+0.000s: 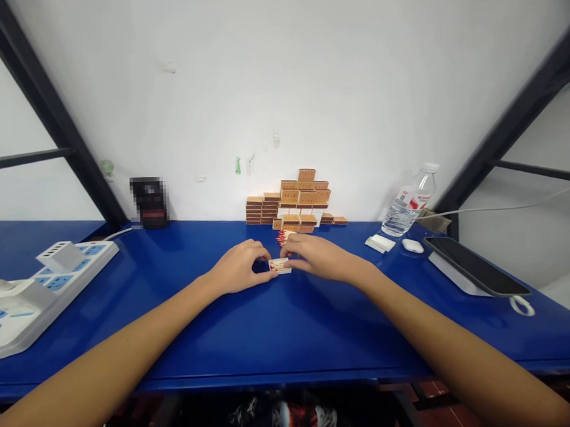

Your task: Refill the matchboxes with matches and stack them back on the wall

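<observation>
A small white matchbox tray (281,271) with several matches in it lies on the blue table in front of me. My left hand (242,265) grips its left end, thumb at the near side and fingers curled behind. From the right, my right hand (317,256) reaches over the tray's other end, its thumb and fingertips close together at the matches. Whatever these fingertips pinch is too small to make out. Just behind the right hand lies a pile of red-tipped matches (282,237), partly hidden by it.
Stacked matchboxes (306,197) stand against the wall. At right are a water bottle (408,203), a white earbud case (412,246), a small white box (380,243) and a propped phone (474,266). A power strip (76,277) and a dark, blurred-out object (151,202) sit at left.
</observation>
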Demonstrator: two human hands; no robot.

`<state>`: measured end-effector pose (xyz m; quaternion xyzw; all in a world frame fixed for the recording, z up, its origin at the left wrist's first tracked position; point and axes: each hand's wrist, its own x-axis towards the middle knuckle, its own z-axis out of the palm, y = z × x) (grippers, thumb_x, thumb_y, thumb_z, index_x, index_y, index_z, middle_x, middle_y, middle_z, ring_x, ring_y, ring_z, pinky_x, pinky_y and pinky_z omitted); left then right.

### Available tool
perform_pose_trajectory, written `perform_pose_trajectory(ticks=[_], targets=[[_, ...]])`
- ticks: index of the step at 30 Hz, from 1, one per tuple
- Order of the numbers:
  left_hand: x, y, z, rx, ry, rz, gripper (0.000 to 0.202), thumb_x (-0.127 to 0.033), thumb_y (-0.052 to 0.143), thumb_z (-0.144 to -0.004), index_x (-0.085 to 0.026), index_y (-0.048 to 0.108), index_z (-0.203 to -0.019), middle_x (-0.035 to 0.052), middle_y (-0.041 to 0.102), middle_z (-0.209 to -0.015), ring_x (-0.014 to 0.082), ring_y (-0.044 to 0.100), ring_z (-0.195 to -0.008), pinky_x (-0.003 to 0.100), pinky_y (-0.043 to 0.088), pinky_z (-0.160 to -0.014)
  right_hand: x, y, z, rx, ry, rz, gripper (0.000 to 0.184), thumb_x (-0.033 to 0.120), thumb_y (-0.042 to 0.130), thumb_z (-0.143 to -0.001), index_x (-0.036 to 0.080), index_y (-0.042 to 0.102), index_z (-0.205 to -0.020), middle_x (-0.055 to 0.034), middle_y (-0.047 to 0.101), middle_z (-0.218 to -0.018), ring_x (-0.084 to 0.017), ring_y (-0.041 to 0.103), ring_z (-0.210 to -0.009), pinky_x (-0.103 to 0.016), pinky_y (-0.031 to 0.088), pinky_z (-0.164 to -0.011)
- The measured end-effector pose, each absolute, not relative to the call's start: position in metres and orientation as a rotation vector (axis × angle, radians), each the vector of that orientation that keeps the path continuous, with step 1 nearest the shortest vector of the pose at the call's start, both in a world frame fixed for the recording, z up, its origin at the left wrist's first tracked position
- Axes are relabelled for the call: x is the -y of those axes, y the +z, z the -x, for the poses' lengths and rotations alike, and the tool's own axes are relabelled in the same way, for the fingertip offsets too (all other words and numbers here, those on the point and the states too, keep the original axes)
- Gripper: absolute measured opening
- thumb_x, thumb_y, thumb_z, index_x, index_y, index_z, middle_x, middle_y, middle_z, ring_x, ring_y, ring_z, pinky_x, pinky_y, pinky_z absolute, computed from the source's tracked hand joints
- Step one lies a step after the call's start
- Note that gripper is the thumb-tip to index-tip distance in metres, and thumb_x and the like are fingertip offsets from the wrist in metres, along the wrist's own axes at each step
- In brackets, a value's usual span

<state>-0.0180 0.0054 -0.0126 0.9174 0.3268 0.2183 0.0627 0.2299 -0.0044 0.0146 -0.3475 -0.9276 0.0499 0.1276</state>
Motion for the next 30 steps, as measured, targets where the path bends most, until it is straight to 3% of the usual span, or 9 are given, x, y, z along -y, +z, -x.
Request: perform_pose_trajectory(ticks=[9, 15, 20, 30], targets=[[-0.003, -0.01, 0.015, -0.966, 0.671, -2.763, 0.025, -0.044, 0.073, -0.089, -0.02, 0.07, -0.094, 0.0038, 0.069, -0.093, 0.0222, 0.062, -0.091, 0.035, 0.048, -0.08, 0.005, 0.01, -0.23, 2.683, 0.229, 1.09, 0.012, 0.017, 0.06, -0.099, 0.016, 0.071, -0.095, -0.0072, 0.07, -0.097, -0.018, 0.062, -0.084, -0.028, 0.041, -0.074], [-0.003, -0.01, 0.015, -0.963, 0.662, -2.762, 0.024, -0.044, 0.072, -0.089, -0.02, 0.07, -0.096, 0.0041, 0.069, -0.093, 0.0225, 0.061, -0.09, 0.035, 0.048, -0.078, 0.008, 0.015, -0.236, 2.631, 0.409, 1.113, 0.011, 0.02, 0.063, -0.097, 0.019, 0.071, -0.105, -0.0025, 0.071, -0.084, -0.015, 0.061, -0.073, -0.025, 0.039, -0.066], [-0.003, -0.01, 0.015, -0.959, 0.645, -2.771, 0.025, -0.043, 0.072, -0.09, -0.02, 0.071, -0.098, 0.0046, 0.069, -0.093, 0.0229, 0.061, -0.091, 0.035, 0.048, -0.08, 0.006, 0.014, -0.242, 2.605, 0.507, 1.091, 0.013, 0.016, 0.063, -0.095, 0.019, 0.072, -0.104, -0.0029, 0.073, -0.09, -0.015, 0.064, -0.077, -0.025, 0.043, -0.068], [-0.002, -0.01, 0.014, -0.937, 0.636, -2.782, 0.026, -0.045, 0.071, -0.091, -0.02, 0.068, -0.093, 0.0041, 0.068, -0.093, 0.0225, 0.061, -0.091, 0.035, 0.047, -0.08, 0.007, 0.007, -0.23, 2.643, 0.293, 0.995, 0.016, 0.01, 0.058, -0.096, 0.016, 0.072, -0.1, -0.0078, 0.072, -0.1, -0.018, 0.063, -0.088, -0.029, 0.045, -0.079]])
